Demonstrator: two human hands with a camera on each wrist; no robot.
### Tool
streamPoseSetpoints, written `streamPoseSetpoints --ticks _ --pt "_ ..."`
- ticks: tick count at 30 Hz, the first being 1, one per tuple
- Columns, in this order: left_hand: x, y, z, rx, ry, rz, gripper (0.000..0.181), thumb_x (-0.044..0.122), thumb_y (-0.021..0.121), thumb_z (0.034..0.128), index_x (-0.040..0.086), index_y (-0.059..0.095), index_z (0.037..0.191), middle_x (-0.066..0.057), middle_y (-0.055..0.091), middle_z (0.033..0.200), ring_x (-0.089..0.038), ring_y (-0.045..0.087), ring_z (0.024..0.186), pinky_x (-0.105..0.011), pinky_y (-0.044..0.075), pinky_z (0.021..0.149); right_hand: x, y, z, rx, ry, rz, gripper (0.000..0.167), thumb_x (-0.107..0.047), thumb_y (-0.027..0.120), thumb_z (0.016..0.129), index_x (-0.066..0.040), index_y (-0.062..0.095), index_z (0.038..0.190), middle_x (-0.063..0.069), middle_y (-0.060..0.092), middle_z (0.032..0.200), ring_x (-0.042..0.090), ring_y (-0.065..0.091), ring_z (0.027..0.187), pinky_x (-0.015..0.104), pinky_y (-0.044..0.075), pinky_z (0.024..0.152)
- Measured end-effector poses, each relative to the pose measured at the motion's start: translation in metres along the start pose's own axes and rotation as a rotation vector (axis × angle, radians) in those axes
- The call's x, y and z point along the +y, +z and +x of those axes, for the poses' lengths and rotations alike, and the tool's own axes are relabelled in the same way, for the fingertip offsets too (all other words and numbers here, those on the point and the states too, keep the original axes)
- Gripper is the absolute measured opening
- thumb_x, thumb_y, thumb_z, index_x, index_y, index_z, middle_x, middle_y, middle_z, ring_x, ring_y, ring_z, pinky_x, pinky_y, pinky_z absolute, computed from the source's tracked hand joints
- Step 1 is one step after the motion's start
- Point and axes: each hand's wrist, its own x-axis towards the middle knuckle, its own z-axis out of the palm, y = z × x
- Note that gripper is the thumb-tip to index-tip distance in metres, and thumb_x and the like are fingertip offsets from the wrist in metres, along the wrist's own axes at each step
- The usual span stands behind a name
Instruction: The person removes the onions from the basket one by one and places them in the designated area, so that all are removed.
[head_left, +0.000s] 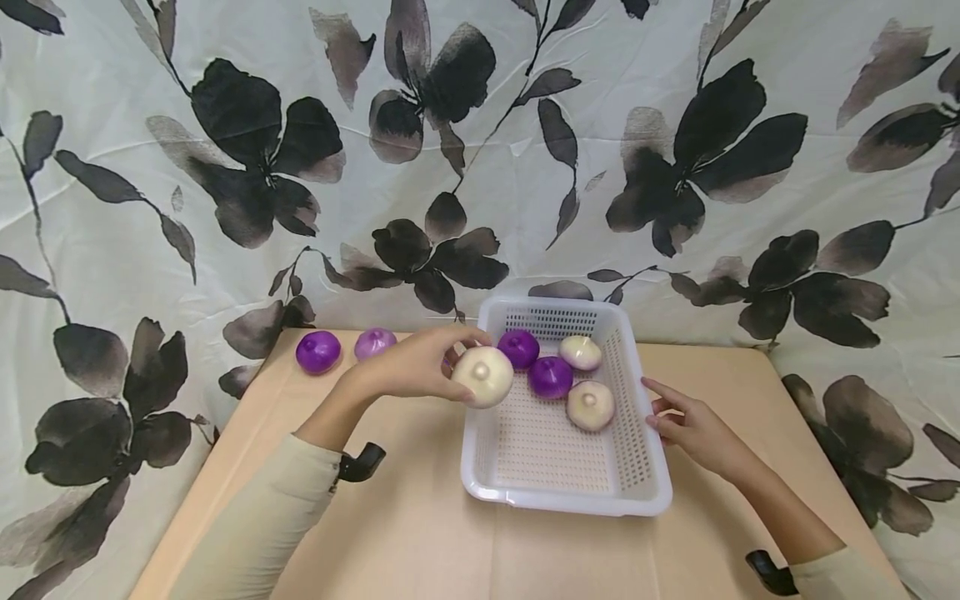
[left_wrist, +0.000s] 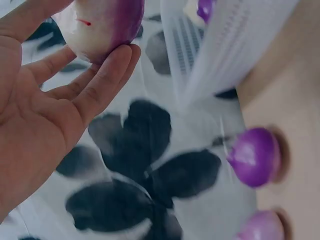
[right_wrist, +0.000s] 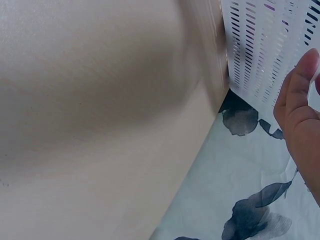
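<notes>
My left hand grips a turnip between thumb and fingers, above the left rim of a white plastic basket. Its pale end with a round nub faces the head camera. In the left wrist view, the same turnip shows white on one side and purple on the other. Two purple turnips and two with their pale ends up lie in the far half of the basket. At the basket's right side, my right hand touches the rim with extended fingers.
Left of the basket, a dark purple turnip and a lighter purple one sit at the far edge of the peach-coloured table. A white cloth with dark flowers hangs behind the table.
</notes>
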Motion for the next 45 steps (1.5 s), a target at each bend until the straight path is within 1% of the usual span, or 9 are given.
streamPoseSetpoints --ticks 7,12,18,22,28,32,35,40,45 --pt "-0.038 -0.007 -0.022 0.099 -0.061 -0.086 0.065 0.016 0.090 0.0777 0.014 0.061 0.136 -0.005 0.065 0.125 -0.025 0.064 0.102 -0.040 0.061 0.087 0.001 -0.001 0.000 0.002 -0.003 0.000 0.064 -0.002 0.058 0.103 0.007 0.028 0.158 0.028 0.056 0.116 0.006 0.068 0.090 0.029 0.062 0.071" --pt "-0.064 -0.005 -0.034 0.157 -0.097 -0.101 0.064 0.012 0.088 0.0789 0.005 0.059 0.135 -0.014 0.063 0.123 -0.029 0.064 0.099 -0.037 0.061 0.086 0.001 -0.001 0.000 0.002 -0.004 0.005 0.064 -0.002 0.058 0.103 0.007 0.028 0.159 0.029 0.056 0.116 0.006 0.068 0.090 0.029 0.062 0.071" --pt "-0.094 0.005 -0.042 0.214 -0.167 -0.117 0.069 0.011 0.089 0.0788 0.001 0.055 0.138 -0.020 0.061 0.125 -0.032 0.065 0.101 -0.040 0.061 0.088 -0.002 0.000 -0.001 -0.005 -0.005 0.014 0.065 -0.003 0.058 0.103 0.008 0.026 0.158 0.028 0.056 0.117 0.007 0.068 0.090 0.028 0.062 0.072" --pt "-0.113 0.016 -0.047 0.251 -0.193 -0.117 0.071 0.013 0.090 0.0774 0.000 0.054 0.138 -0.021 0.061 0.123 -0.031 0.066 0.097 -0.042 0.060 0.089 0.000 0.000 -0.001 -0.002 0.006 0.016 0.065 -0.003 0.058 0.103 0.006 0.027 0.159 0.029 0.055 0.117 0.007 0.068 0.090 0.029 0.062 0.072" --pt "-0.136 0.032 -0.050 0.290 -0.246 -0.108 0.074 0.015 0.091 0.0761 -0.001 0.052 0.137 -0.022 0.061 0.123 -0.032 0.065 0.099 -0.038 0.056 0.086 0.000 0.001 0.000 -0.002 0.009 0.013 0.065 -0.002 0.058 0.103 0.006 0.027 0.159 0.029 0.055 0.116 0.007 0.068 0.090 0.029 0.063 0.072" --pt "-0.145 0.039 -0.050 0.285 -0.272 -0.078 0.074 0.017 0.092 0.0763 0.000 0.052 0.136 -0.021 0.064 0.121 -0.030 0.065 0.101 -0.038 0.055 0.085 -0.001 0.001 0.000 0.002 0.012 0.014 0.065 -0.002 0.059 0.103 0.006 0.028 0.159 0.028 0.056 0.116 0.007 0.068 0.090 0.029 0.063 0.072" --pt "-0.147 0.043 -0.051 0.275 -0.282 -0.068 0.072 0.015 0.092 0.0756 0.000 0.052 0.133 -0.022 0.064 0.120 -0.032 0.066 0.101 -0.044 0.056 0.087 -0.001 0.001 0.000 -0.002 0.006 0.008 0.064 -0.002 0.058 0.103 0.007 0.027 0.159 0.027 0.056 0.116 0.007 0.068 0.090 0.029 0.062 0.071" --pt "-0.146 0.046 -0.052 0.241 -0.304 -0.076 0.070 0.008 0.089 0.0754 -0.002 0.048 0.132 -0.024 0.062 0.122 -0.037 0.066 0.110 -0.054 0.054 0.095 0.000 0.001 0.000 -0.004 0.010 0.011 0.064 -0.002 0.058 0.103 0.007 0.027 0.159 0.027 0.055 0.116 0.007 0.068 0.090 0.029 0.063 0.072" --pt "-0.148 0.049 -0.050 0.231 -0.304 -0.039 0.069 0.008 0.087 0.0759 -0.002 0.047 0.132 -0.024 0.060 0.124 -0.038 0.063 0.114 -0.053 0.051 0.099 0.001 -0.001 0.001 -0.003 0.009 0.011 0.065 -0.002 0.058 0.103 0.006 0.027 0.159 0.029 0.055 0.116 0.007 0.068 0.090 0.029 0.063 0.072"
